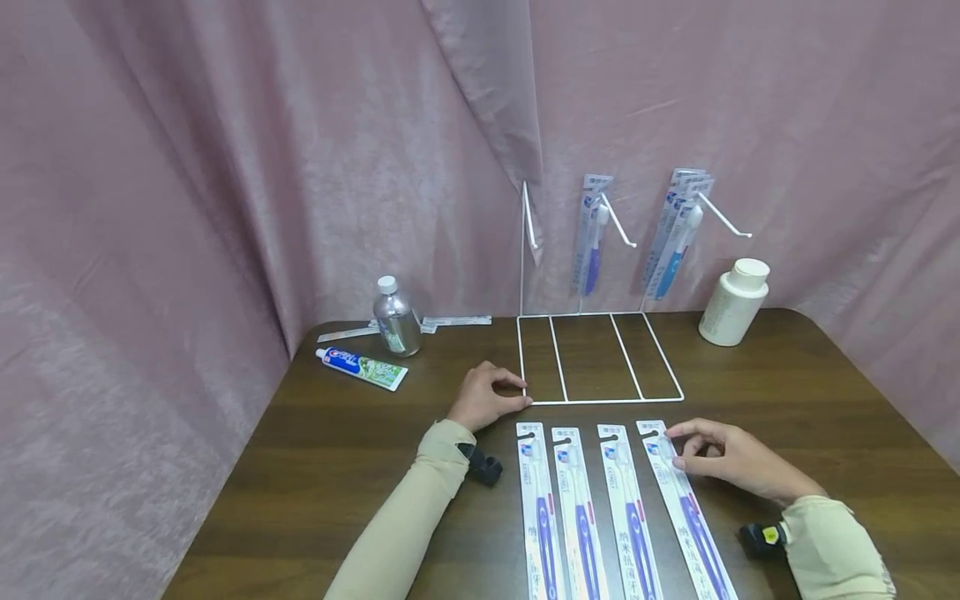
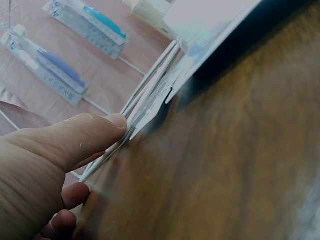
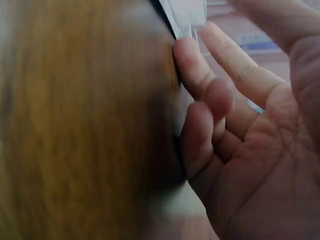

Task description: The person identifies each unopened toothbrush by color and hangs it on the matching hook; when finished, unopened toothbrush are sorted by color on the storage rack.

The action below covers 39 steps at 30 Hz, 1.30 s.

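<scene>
Several packaged toothbrushes with purple handles lie side by side in front of a white wire display rack (image 1: pixel 600 402). My left hand (image 1: pixel 487 396) pinches the rack's front left corner; in the left wrist view its thumb (image 2: pixel 100 132) presses on the wire. My right hand (image 1: pixel 738 458) holds the upper right edge of the rightmost packaged toothbrush (image 1: pixel 686 508), which lies at a slant. In the right wrist view the fingers (image 3: pixel 192 65) are by the pack's edge, and the thumb's tip is out of frame.
One purple toothbrush pack (image 1: pixel 592 237) hangs on the rack's middle hook, blue ones (image 1: pixel 675 237) on the right hook. A white bottle (image 1: pixel 735 304) stands right of the rack. To the left are a clear bottle (image 1: pixel 397 321), a toothpaste tube (image 1: pixel 362 368) and flat strips (image 1: pixel 465 321).
</scene>
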Each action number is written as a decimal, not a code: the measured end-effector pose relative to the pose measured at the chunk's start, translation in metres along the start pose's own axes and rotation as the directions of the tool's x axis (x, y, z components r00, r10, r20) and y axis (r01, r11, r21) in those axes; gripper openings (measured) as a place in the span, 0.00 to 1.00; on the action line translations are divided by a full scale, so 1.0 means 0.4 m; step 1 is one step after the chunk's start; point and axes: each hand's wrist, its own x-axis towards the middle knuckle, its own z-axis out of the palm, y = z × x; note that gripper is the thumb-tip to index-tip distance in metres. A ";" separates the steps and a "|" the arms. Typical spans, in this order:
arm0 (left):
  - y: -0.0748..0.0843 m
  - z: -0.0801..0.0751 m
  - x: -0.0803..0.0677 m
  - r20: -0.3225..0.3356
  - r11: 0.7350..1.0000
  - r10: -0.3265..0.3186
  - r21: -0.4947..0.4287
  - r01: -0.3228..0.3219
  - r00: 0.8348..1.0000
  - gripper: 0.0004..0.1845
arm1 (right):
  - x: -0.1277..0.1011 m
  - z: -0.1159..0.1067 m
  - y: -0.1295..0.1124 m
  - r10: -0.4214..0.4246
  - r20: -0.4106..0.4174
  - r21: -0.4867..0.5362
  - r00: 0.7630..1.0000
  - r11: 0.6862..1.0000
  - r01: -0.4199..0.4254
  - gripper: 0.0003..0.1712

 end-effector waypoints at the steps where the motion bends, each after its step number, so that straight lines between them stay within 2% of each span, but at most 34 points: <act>1: -0.002 0.000 -0.001 0.003 1.000 -0.004 -0.001 0.004 1.000 0.14 | -0.001 0.003 0.001 -0.041 0.011 -0.012 0.999 0.999 0.041 0.23; 4: -0.003 -0.001 -0.002 0.009 1.000 -0.014 -0.003 0.014 1.000 0.14 | 0.000 0.011 0.000 -0.068 0.014 -0.061 0.998 0.996 0.069 0.24; 10: 0.006 -0.005 -0.001 0.011 1.000 -0.025 0.009 0.025 1.000 0.15 | 0.009 0.024 -0.021 0.015 -0.046 -0.211 0.999 0.977 -0.024 0.23; 16: 0.008 -0.006 0.003 0.004 1.000 -0.007 0.007 0.007 1.000 0.15 | 0.011 0.037 -0.036 -0.019 -0.134 -0.318 0.991 0.948 -0.025 0.18; 23: 0.006 -0.006 0.001 0.007 1.000 -0.005 0.005 0.005 1.000 0.15 | 0.015 0.031 -0.048 -0.023 -0.210 -0.297 0.977 0.954 -0.041 0.18; 26: 0.003 -0.006 -0.002 0.002 1.000 -0.014 0.004 0.014 1.000 0.15 | 0.023 0.020 -0.074 -0.072 -0.279 -0.336 0.957 0.941 -0.028 0.19; 28: 0.003 -0.006 -0.004 0.003 1.000 -0.016 0.003 0.016 1.000 0.15 | 0.031 0.009 -0.106 -0.158 -0.354 -0.409 0.922 0.912 0.000 0.20; 29: 0.003 -0.006 -0.005 0.005 1.000 -0.017 0.004 0.017 1.000 0.15 | 0.037 0.003 -0.127 -0.214 -0.394 -0.450 0.894 0.893 0.016 0.21; 30: 0.004 -0.006 -0.005 0.007 1.000 -0.018 0.006 0.018 1.000 0.15 | 0.045 -0.004 -0.150 -0.276 -0.433 -0.493 0.858 0.869 0.030 0.22; 33: 0.007 -0.005 -0.005 0.009 1.000 -0.022 0.008 0.022 1.000 0.15 | 0.077 -0.027 -0.229 -0.459 -0.510 -0.599 0.727 0.796 0.083 0.24; 35: 0.009 -0.006 -0.004 0.003 1.000 -0.024 0.006 0.024 1.000 0.15 | 0.107 -0.040 -0.280 -0.556 -0.537 -0.640 0.635 0.759 0.123 0.25; 36: 0.010 -0.006 -0.004 0.001 1.000 -0.023 0.005 0.023 1.000 0.15 | 0.122 -0.045 -0.303 -0.589 -0.545 -0.650 0.596 0.746 0.142 0.25; 39: 0.013 -0.005 -0.005 0.009 1.000 -0.027 0.001 0.027 1.000 0.15 | 0.163 -0.053 -0.362 -0.645 -0.561 -0.663 0.519 0.726 0.185 0.23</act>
